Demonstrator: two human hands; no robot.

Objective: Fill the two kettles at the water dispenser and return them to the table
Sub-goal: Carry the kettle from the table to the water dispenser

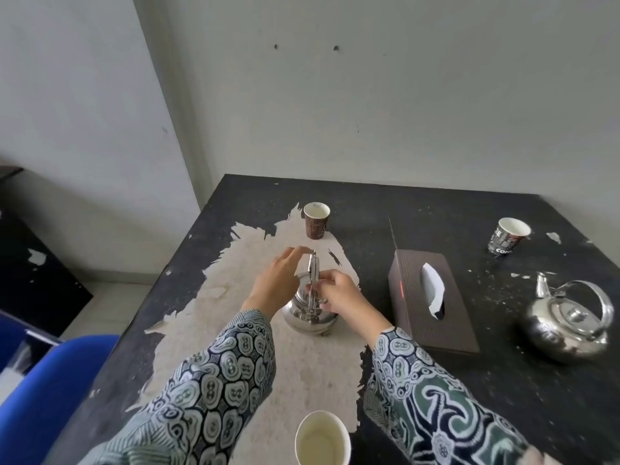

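A shiny steel kettle (310,317) stands on the worn pale patch of the black table (436,203), its handle upright. My right hand (339,293) is closed around that handle from the right. My left hand (278,280) hovers at the kettle's left side, fingers spread, fingertips near the top of the handle. A second steel kettle (567,322) with its lid on sits at the right of the table, untouched.
A brown tissue box (429,297) lies between the two kettles. Paper cups stand at the back centre (316,221), back right (508,239) and near front edge (322,437). A blue chair (50,391) is at the left. A wall runs behind the table.
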